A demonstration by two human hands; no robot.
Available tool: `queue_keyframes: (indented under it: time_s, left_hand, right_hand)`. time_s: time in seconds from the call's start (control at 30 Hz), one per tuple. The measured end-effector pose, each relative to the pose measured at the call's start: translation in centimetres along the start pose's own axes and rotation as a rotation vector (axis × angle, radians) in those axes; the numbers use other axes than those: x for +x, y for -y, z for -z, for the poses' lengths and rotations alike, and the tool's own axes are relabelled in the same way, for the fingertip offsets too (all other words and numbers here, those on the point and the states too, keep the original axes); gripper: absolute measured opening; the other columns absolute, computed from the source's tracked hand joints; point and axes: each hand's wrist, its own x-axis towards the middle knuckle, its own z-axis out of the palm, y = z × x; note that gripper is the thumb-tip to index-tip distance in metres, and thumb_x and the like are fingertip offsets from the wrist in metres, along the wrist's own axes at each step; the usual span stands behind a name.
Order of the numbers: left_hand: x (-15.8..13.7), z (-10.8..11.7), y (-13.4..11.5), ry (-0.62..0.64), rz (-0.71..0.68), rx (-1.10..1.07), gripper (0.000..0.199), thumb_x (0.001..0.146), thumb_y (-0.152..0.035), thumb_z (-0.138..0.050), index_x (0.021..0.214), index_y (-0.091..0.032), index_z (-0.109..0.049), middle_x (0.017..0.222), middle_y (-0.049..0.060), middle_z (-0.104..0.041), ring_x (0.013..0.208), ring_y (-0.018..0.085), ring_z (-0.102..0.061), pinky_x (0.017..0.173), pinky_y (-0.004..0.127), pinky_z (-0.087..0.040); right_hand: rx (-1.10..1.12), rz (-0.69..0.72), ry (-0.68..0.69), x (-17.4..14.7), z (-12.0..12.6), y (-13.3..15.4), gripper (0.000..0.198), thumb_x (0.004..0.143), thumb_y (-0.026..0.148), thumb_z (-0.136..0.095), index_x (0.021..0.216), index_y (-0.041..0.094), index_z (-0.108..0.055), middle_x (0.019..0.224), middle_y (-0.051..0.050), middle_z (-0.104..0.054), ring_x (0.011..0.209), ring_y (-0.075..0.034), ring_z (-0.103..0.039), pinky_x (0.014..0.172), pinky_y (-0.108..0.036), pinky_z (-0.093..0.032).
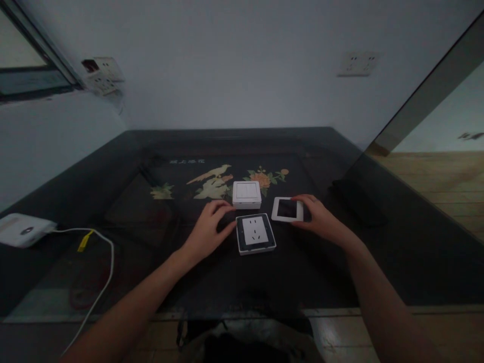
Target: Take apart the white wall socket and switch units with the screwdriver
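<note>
A wall socket with a dark border around its white face lies face up on the table. Just behind it sits a white wall switch box. My left hand is beside both, fingers apart: the thumb tip is at the socket's left edge and the fingertips are near the switch box's corner. Whether they touch cannot be told. My right hand grips the right side of a white cover frame, which has an open middle showing dark. The frame is right of the socket, at or just above the tabletop.
The dark glossy table bears a bird-and-flower picture. At the left stands a white device with a white cable and yellow tag. A dark item lies right. Sockets are on the wall behind.
</note>
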Motion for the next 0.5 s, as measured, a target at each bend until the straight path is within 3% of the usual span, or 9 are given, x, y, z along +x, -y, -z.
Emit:
queue_keyframes:
  time_s: [0.2, 0.37, 0.5]
  left_hand:
    - [0.7, 0.6, 2.4, 0.029, 0.172, 0.175, 0.046, 0.091, -0.034, -0.053, 0.13, -0.011, -0.05, 0.114, 0.018, -0.062, 0.108, 0.036, -0.057, 0.094, 0.053, -0.043]
    - [0.7, 0.4, 2.2, 0.133, 0.184, 0.163, 0.045, 0.09, -0.029, -0.049, 0.134, -0.019, -0.051, 0.097, 0.011, -0.073, 0.089, 0.032, -0.067, 0.085, 0.046, -0.047]
    - [1.0, 1.1, 2.3, 0.126, 0.173, 0.07, 0.035, 0.089, -0.027, -0.049, 0.12, -0.024, -0.064, 0.103, 0.008, -0.074, 0.092, 0.029, -0.068, 0.084, 0.041, -0.049]
  right_hand:
    - [-0.059, -0.004, 0.043, 0.2, -1.3, -0.8, 0.06, 0.071, 0.028, -0.072, 0.129, 0.024, -0.055, 0.135, -0.014, -0.05, 0.126, -0.035, -0.048, 0.105, -0.054, -0.039]
    - [-0.075, 0.015, 0.049, 0.1, -2.0, -1.5, 0.063, 0.074, 0.035, -0.072, 0.133, 0.023, -0.054, 0.138, -0.016, -0.052, 0.132, -0.036, -0.045, 0.106, -0.055, -0.039]
    - [-0.086, 0.048, -0.014, 0.1, -1.9, -1.5, 0.062, 0.072, 0.041, -0.075, 0.129, 0.023, -0.057, 0.139, -0.017, -0.053, 0.133, -0.038, -0.045, 0.105, -0.059, -0.04]
